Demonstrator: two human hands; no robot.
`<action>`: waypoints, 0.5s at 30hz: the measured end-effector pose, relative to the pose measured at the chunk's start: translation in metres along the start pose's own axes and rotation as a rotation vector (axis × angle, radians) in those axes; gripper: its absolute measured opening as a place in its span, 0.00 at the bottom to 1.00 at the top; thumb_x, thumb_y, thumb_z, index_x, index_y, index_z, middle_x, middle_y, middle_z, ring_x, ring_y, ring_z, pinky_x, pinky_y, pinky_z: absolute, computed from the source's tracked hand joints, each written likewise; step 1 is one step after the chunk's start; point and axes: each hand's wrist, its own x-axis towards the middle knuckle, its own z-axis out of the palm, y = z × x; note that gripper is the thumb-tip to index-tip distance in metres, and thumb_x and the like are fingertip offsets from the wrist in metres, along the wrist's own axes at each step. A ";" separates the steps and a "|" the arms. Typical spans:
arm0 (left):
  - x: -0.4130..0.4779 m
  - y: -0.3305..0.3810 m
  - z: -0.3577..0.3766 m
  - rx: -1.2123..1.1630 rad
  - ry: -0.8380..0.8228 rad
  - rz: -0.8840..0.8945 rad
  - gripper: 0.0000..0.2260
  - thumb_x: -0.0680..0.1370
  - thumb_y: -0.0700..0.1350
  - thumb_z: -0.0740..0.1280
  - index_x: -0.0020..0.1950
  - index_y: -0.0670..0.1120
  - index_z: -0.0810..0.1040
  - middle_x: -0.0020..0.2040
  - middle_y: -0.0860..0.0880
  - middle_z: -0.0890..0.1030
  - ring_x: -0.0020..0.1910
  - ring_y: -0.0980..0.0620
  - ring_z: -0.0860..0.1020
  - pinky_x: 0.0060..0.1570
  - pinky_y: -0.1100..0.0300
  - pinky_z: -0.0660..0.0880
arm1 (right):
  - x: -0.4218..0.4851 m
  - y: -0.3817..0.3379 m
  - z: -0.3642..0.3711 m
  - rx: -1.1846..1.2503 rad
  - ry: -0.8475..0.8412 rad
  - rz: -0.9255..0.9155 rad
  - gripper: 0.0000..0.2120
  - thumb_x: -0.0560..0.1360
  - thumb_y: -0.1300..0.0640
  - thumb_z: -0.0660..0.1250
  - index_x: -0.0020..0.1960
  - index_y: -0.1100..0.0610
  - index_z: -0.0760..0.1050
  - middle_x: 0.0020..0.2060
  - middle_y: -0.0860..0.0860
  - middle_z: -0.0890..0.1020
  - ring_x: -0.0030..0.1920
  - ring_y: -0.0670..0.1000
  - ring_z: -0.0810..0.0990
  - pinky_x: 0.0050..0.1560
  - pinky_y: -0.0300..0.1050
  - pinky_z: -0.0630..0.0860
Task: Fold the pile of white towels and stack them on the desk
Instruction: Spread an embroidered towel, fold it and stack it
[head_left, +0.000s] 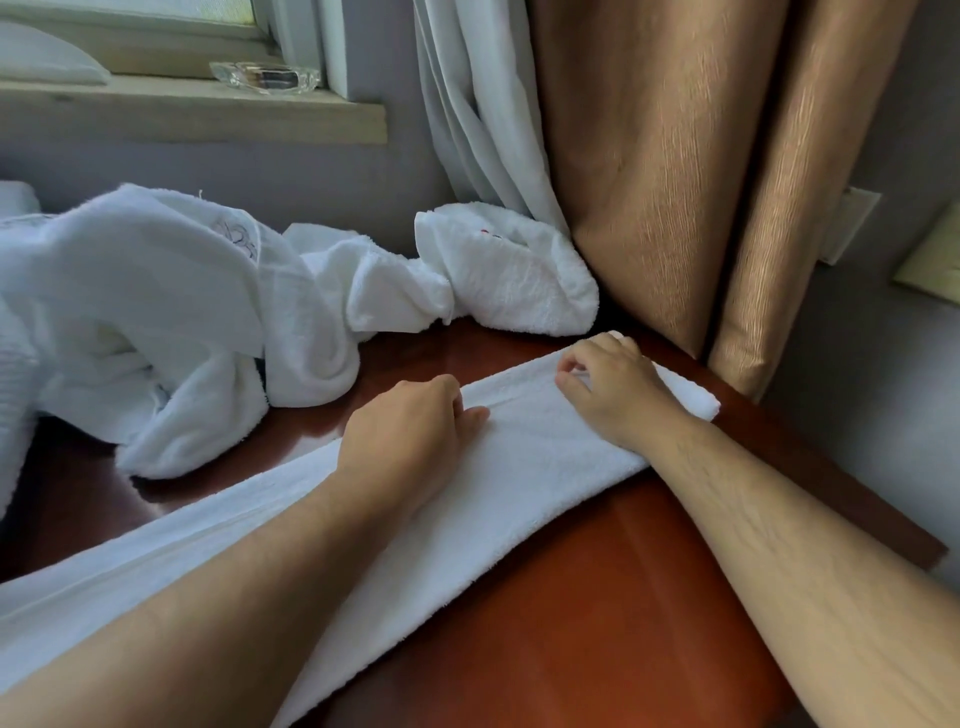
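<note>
A long white towel, folded into a narrow strip, lies diagonally across the reddish-brown desk. My left hand rests on its middle with fingers curled at the far long edge. My right hand sits near the strip's far right end, fingers curled and pinching the cloth there. A loose pile of white towels is heaped on the desk's far left. One more crumpled towel lies by the curtains.
Tan curtains and a white sheer curtain hang at the desk's far right corner. A glass ashtray sits on the window sill above the pile. The desk's right edge runs close to the wall.
</note>
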 end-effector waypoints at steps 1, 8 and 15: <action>-0.001 -0.001 0.001 -0.009 0.023 0.008 0.16 0.80 0.63 0.61 0.40 0.53 0.70 0.36 0.56 0.75 0.35 0.57 0.73 0.29 0.58 0.61 | -0.002 -0.001 0.000 -0.032 0.049 0.022 0.07 0.81 0.47 0.61 0.52 0.47 0.75 0.53 0.45 0.75 0.58 0.50 0.69 0.58 0.49 0.67; -0.021 -0.011 -0.006 0.072 -0.089 0.006 0.26 0.81 0.65 0.53 0.75 0.55 0.64 0.71 0.51 0.68 0.69 0.47 0.65 0.68 0.51 0.62 | -0.038 -0.016 -0.003 -0.093 0.203 0.375 0.18 0.79 0.48 0.62 0.66 0.52 0.77 0.68 0.53 0.74 0.67 0.59 0.69 0.65 0.55 0.67; -0.063 -0.013 -0.012 0.034 -0.209 0.222 0.27 0.80 0.66 0.48 0.79 0.62 0.58 0.81 0.53 0.57 0.78 0.50 0.54 0.76 0.51 0.51 | -0.076 -0.004 -0.037 0.813 0.548 0.954 0.26 0.77 0.56 0.67 0.74 0.59 0.70 0.68 0.60 0.75 0.65 0.60 0.78 0.58 0.51 0.78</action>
